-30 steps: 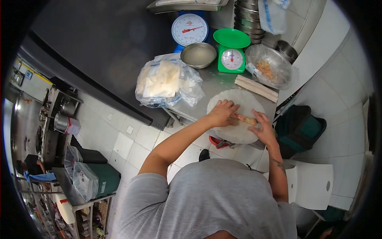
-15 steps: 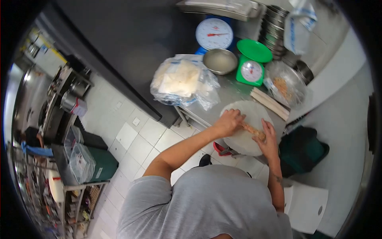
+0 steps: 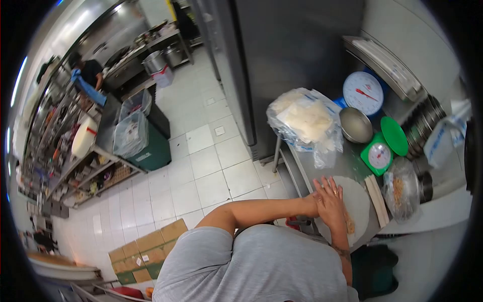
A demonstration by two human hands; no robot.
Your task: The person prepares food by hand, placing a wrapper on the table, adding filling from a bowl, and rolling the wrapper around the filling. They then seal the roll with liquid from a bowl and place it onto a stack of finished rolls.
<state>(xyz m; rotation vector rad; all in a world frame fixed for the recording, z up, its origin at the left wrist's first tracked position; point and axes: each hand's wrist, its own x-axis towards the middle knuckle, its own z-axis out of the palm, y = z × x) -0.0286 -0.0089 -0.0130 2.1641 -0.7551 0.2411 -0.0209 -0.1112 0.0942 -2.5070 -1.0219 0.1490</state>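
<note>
A round pale wrapper sheet (image 3: pixel 359 206) lies near the table's front edge. A strip of crumbly orange-brown filling (image 3: pixel 349 222) rests on it, partly hidden by my right forearm. Over the wrapper's left side, my right hand (image 3: pixel 330 205) is laid across my left hand (image 3: pixel 313 204), its fingers stretched out. Most of my left hand's fingers are covered. Slim white rolls (image 3: pixel 377 201) lie just right of the wrapper. Beyond them, a clear plastic bag (image 3: pixel 402 189) contains more of the filling.
Farther back are a plastic bag of pale sheets (image 3: pixel 307 121), a metal bowl (image 3: pixel 356 126), a green scale (image 3: pixel 378 155), a blue scale (image 3: pixel 363 93) and stacked metal tins (image 3: pixel 425 121). Bins (image 3: pixel 146 146) stand left. A person (image 3: pixel 91 73) is in the far background.
My hands have left the filling, which now lies on the wrapper, and have come together at its left side. The head view has swung left, showing more floor and kitchen.
</note>
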